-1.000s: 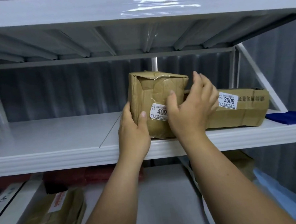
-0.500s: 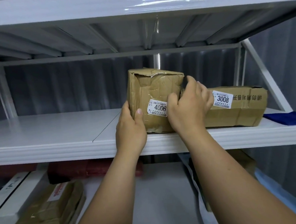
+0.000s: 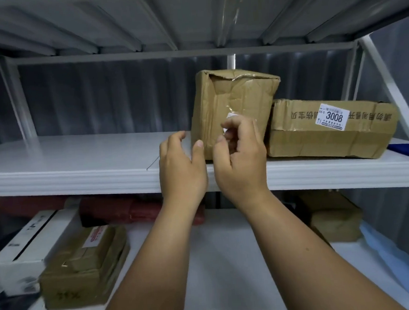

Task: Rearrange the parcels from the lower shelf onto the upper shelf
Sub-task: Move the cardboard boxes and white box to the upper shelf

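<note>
The crumpled brown parcel (image 3: 234, 110) sits upright on the upper shelf (image 3: 80, 172), touching the flatter 3008 box (image 3: 328, 128) on its right. My left hand (image 3: 181, 168) and right hand (image 3: 240, 157) hover loosely curled just in front of that parcel, gripping nothing.

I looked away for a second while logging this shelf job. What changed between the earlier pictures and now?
Both hands have come off the upright parcel. The left hand let go of its left edge and drew back toward the shelf's front edge; the right hand left its right side and now hangs loosely curled in front of its label. The upright parcel stays put beside the 3008 parcel, which has not moved.
</note>
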